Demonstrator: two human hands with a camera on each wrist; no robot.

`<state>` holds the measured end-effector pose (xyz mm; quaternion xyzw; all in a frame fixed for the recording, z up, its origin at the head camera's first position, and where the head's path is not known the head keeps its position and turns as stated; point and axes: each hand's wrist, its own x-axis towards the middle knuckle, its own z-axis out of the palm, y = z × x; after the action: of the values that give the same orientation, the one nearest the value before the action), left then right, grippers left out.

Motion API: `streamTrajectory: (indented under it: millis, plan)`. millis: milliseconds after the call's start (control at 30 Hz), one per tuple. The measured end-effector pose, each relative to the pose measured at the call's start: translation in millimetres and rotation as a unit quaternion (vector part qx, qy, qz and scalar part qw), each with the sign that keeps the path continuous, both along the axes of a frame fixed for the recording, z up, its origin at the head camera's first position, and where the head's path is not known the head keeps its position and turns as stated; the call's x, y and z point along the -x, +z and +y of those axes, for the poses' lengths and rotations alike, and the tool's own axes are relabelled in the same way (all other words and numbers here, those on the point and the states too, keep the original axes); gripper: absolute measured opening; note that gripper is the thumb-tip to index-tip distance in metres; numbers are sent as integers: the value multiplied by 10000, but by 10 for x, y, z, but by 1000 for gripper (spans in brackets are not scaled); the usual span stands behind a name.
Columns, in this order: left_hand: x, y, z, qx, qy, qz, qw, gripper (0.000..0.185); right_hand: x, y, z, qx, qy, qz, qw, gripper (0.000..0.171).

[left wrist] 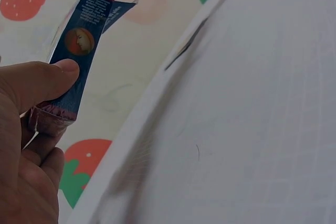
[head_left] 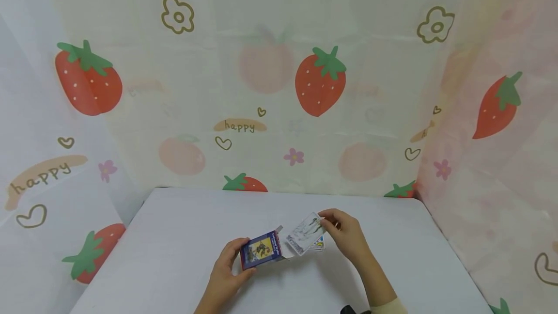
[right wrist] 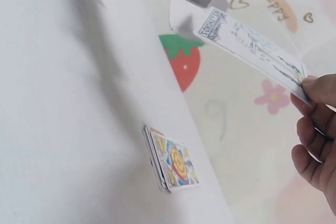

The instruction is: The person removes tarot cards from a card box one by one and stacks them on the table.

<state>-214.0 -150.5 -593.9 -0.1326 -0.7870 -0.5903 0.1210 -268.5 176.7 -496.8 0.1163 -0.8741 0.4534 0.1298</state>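
My left hand (head_left: 226, 268) grips a small blue and red card box (head_left: 260, 251) above the table, thumb along its narrow side. The flaps at the box's right end stand open. Between thumb and fingers my right hand (head_left: 346, 236) pinches a pale tarot card (head_left: 306, 234) by its far right edge. The card is tilted, its lower left end close to the box's mouth. Below it a short stack of cards (right wrist: 181, 163) lies on the table, a colourful wheel design on top. In the head view the held card partly hides that stack.
A white-covered table (head_left: 174, 236) spreads under both hands. Behind it and at both sides hang curtains (head_left: 270, 91) printed with strawberries, hearts and flowers. A small black object (head_left: 348, 309) shows at the bottom edge, by the right sleeve (head_left: 390, 307).
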Motion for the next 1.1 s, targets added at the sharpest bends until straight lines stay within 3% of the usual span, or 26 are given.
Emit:
streamTrajectory:
  millis: [400,867,1100]
  plan:
    - [-16,28,15,17,44,-145,9999,77,224,31,93,-348,165,123,9992,15]
    - [-6,18,14,-31,-14,60,10000,78,538,-95,164,-731,258,73,9970,12]
    - [-3,23,11,-45,14,-53,10000,77,632,-178,167,-724,316,-212,9967,12]
